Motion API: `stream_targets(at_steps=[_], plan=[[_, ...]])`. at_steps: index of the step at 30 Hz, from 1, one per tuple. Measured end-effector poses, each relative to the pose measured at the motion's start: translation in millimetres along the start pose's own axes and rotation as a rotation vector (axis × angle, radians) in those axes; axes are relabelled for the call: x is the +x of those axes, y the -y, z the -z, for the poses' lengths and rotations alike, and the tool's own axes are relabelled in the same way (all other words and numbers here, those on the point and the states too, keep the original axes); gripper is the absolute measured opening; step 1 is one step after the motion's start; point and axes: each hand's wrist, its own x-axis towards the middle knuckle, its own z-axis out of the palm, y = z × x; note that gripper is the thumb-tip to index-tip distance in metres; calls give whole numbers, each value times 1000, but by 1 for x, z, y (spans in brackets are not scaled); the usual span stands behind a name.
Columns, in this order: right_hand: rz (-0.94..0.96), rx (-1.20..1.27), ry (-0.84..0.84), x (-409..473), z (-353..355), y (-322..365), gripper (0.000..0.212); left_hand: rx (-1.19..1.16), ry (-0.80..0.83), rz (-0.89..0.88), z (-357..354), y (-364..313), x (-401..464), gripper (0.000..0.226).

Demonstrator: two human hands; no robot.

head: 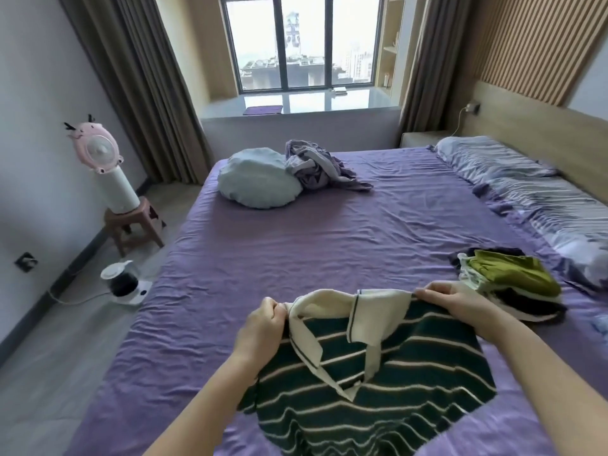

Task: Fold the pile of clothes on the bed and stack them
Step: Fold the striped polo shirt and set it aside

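I hold the dark green knit top with thin cream stripes and a wide cream collar by its shoulder line, near the foot edge of the bed with the purple sheet. My left hand pinches the left shoulder with fingers curled tight around the fabric. My right hand grips the right shoulder, fingers curled over the top edge of the cloth. The garment's body lies spread toward me on the sheet; the collar points hang loose over the front.

Risks from this position, as I judge them:

1. Collar bunching. The two collar flaps lie crossed and uneven. If I fold without flattening them, a lump forms inside the fold and the piece sits crooked.
2. Uneven fold. The left side near my forearm looks rumpled. Folding now locks in a skewed edge.
3. Sheet drag. The purple sheet is already wrinkled; sliding the knit across it can pull the sheet and twist the garment.
4. Stack disturbance. The stack of folded clothes with an olive-green piece on top sits just beside my right hand, toward the right edge of the bed. A wide sweep of my right arm can knock it, and its layers already look loosely aligned.
5. Missed item. The crumpled grey-lilac cloth heap lies at the far edge beside the round pale blue cushion, well apart from me; reaching for it across the bed may press on the finished work.
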Motion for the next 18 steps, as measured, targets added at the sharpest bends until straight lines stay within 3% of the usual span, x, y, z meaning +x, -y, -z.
stream_targets(at_steps=[3,7,9,13,18], plan=[[-25,-113,23,50,-28,-34,19,56,223,168,-45,25,30,27],[-63,-209,70,115,-54,-85,12,-119,438,343,-97,57,64,30],[-64,-251,87,144,-60,-105,10,-115,470,399,-113,70,82,35],[-39,-327,128,194,-58,-133,9,-93,554,390,-137,94,118,18],[21,-585,101,247,-52,-156,15,-25,403,314,-150,102,156,9]])
